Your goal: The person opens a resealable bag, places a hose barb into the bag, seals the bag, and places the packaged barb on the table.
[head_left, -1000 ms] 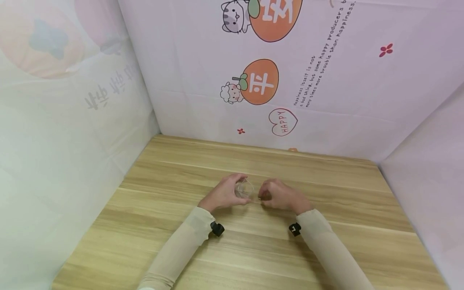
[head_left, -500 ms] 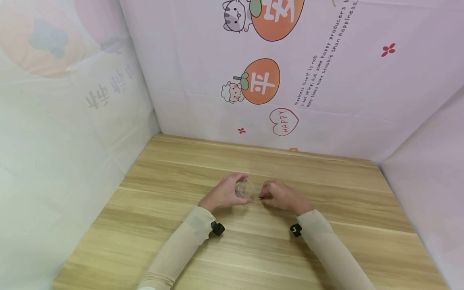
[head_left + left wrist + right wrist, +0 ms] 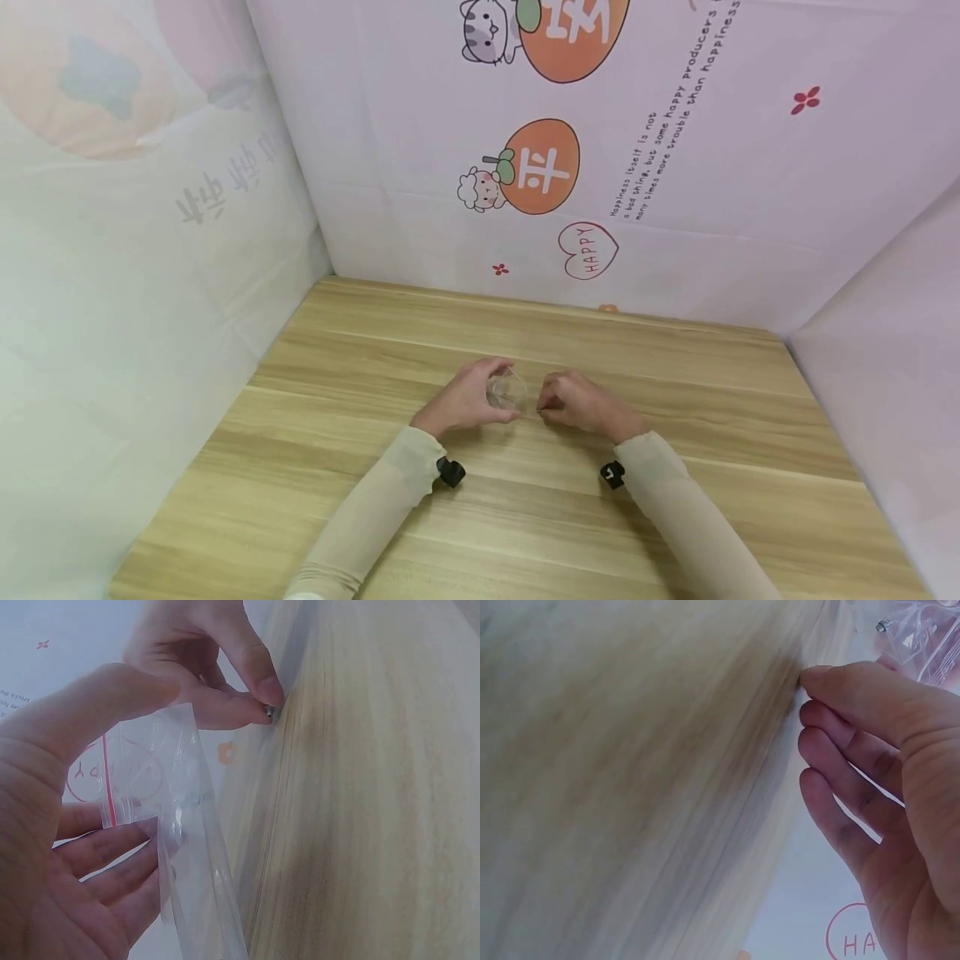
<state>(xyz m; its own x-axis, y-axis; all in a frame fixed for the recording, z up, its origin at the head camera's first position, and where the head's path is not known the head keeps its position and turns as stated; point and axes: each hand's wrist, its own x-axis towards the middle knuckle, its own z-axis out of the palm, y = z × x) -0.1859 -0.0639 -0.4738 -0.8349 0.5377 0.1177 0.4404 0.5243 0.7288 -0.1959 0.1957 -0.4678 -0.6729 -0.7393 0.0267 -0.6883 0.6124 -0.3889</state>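
Note:
My left hand (image 3: 468, 398) grips a clear zip-lock bag (image 3: 507, 390), thumb on one side and fingers on the other. In the left wrist view the bag (image 3: 196, 847) shows a red seal line, and its mouth stands spread. My right hand (image 3: 577, 404) is just right of the bag, apart from it. Its thumb and forefinger pinch a small metal piece (image 3: 269, 712); only its shiny end shows, so its kind is unclear. The right wrist view shows another small metal piece (image 3: 883, 626) at the bag (image 3: 919, 637); whether it lies inside is hard to tell.
Both hands are over a wood-grain table (image 3: 480, 517). A white printed cloth (image 3: 405, 167) rises behind it, with pale cloth walls at left (image 3: 150, 317) and right (image 3: 885, 317). Black wrist cameras sit on the sleeves.
Hands and bag stay nearly in place. The right fingertips shift slightly around the small metal piece, which shows a little differently between them.

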